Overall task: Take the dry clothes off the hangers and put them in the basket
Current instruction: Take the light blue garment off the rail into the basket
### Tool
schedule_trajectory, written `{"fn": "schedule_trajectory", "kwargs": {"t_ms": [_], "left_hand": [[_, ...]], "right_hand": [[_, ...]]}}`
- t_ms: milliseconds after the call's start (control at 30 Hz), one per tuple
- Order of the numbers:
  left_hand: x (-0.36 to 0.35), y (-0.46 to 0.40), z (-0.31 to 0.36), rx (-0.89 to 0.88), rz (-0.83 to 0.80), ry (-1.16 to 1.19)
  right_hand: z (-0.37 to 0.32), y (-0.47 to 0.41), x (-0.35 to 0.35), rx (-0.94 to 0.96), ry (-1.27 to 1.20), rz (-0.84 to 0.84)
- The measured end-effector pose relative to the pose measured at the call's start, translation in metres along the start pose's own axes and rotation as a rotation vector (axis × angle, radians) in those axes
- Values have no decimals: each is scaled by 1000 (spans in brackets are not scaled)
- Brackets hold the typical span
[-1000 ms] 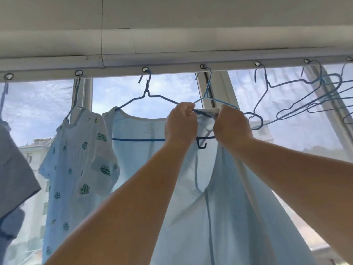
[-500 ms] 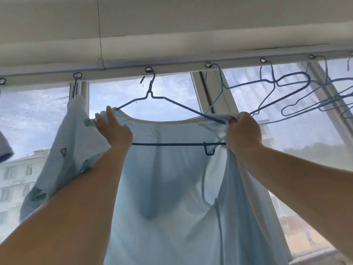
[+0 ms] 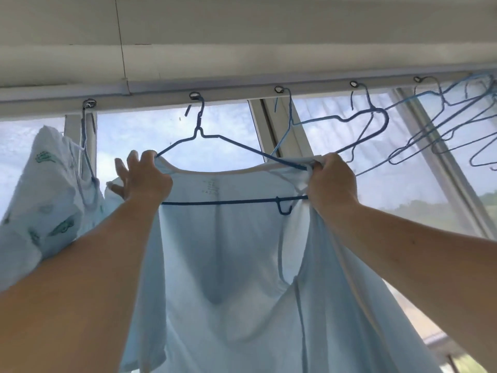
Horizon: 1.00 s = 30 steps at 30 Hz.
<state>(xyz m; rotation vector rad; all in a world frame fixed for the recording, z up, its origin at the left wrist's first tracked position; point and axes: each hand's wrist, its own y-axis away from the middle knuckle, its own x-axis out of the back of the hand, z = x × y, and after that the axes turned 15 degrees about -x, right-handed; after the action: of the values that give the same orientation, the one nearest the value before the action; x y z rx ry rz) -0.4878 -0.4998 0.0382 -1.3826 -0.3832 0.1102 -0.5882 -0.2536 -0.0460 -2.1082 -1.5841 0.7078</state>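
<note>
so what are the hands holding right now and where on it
Both hold the plain light blue shirt at its neckline: the left hand grips the left shoulder end, the right hand the right, over the dark blue hanger.

1 s ago both hands were bunched together at the right shoulder of the light blue shirt [image 3: 228, 265], near the middle of the dark blue hanger [image 3: 215, 141]. Since then the left hand [image 3: 146, 179] went over to the shirt's left shoulder; 0.5 s ago it lay flat there w/ fingers straight, now thumb & fingers curl round the collar edge at the hanger's left end. Right hand [image 3: 332, 184] slid out to the hanger's right end. Patterned shirt [image 3: 45, 205] got pushed left & bunched up.
</note>
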Motion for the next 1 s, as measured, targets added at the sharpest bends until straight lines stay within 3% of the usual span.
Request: {"fn": "schedule_trajectory", "kwargs": {"t_ms": [167,333,433,567,800,900,1000], "left_hand": [[-6,16,20,-27,7,133],[-21,34,46,-190,-82,198],[-23,39,53,-245,-137,160],[-24,40,56,-282,-175,125],[-37,91,65,-115,111,453],[-50,144,71,-167,188,413],[-58,201,79,-228,156,450]], "right_hand": [[4,3,-10,-29,-26,-18],[8,8,-14,-124,-99,-34],[14,7,-14,-269,-217,-56],[36,2,-15,-525,-257,-217],[70,8,-13,-619,-259,-316],[82,17,-5,-628,-246,-385],[95,34,6,-621,-214,-509]]}}
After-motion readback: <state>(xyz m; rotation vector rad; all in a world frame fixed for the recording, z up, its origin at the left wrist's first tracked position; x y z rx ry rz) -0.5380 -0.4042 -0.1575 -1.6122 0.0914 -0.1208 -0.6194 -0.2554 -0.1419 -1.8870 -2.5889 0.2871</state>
